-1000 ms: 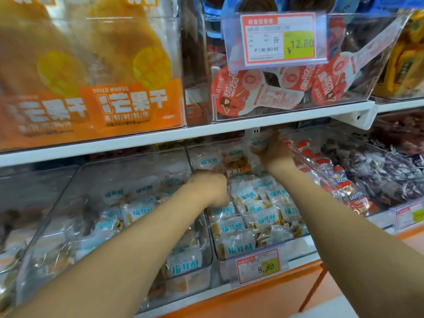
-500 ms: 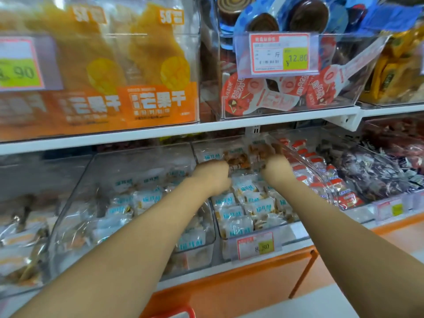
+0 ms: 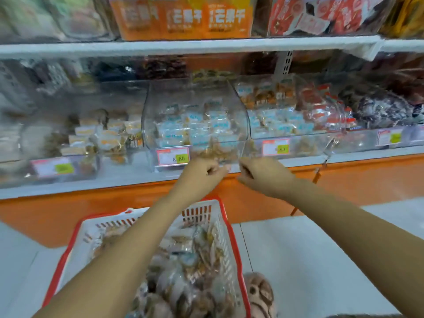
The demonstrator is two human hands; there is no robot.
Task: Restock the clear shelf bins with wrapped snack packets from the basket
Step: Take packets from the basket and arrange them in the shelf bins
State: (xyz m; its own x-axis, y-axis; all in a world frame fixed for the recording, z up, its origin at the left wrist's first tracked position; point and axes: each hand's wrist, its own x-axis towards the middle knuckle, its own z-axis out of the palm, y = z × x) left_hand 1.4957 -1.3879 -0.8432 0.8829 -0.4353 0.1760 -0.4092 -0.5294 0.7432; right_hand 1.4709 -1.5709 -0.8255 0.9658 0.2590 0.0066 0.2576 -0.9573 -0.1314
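Our left hand and right hand hang side by side just below the front lip of the clear bin, close to each other but not touching. The fingers of the left hand are curled in towards the palm, and those of the right hand are curled in the same way. The frame is too smeared for us to tell whether either hand pinches anything. Inside the bin lie blue-and-white wrapped snack packets, piled loosely to about half its height, and a red-framed price tag sits on the bin's front at its lower left. Just right of the bin stands a second clear bin with the same blue packets and some brown ones at the back. Well below the bin, on the pale floor, sits the white basket with a red rim. Our left forearm crosses over it, and more wrapped packets fill it. The bin rests on a white shelf with an orange panel beneath.
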